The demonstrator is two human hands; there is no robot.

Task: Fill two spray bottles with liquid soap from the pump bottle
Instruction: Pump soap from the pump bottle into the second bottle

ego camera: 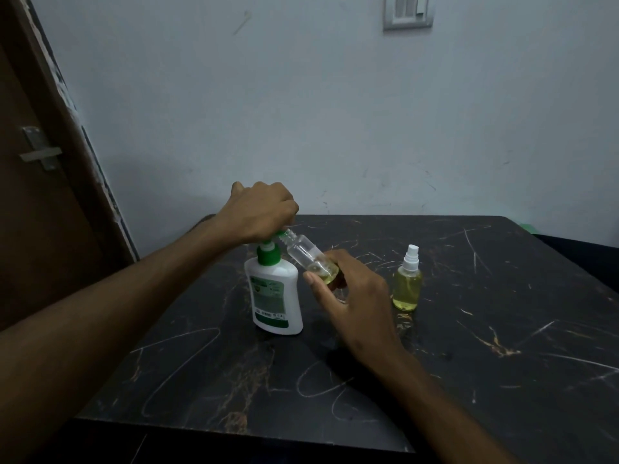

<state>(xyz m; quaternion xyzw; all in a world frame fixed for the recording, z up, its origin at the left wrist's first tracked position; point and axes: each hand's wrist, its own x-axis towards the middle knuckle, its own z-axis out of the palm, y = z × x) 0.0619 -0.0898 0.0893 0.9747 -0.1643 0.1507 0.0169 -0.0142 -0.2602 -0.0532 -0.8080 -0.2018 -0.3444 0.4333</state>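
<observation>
A white pump bottle (275, 294) with a green pump head stands upright on the black table (485, 329). My left hand (259, 211) sits on top of the pump head with its fingers curled over it. My right hand (348, 293) grips the base of a small clear spray bottle (306, 254) that has no cap. That bottle is tilted, its open neck up against the pump nozzle, with a little yellow soap pooled at its bottom. A second spray bottle (407, 283), capped in white and full of yellow soap, stands upright to the right.
The table is pushed against a pale wall. A brown door (40, 195) with a metal latch is at the left. The table's front edge runs across the bottom of the view.
</observation>
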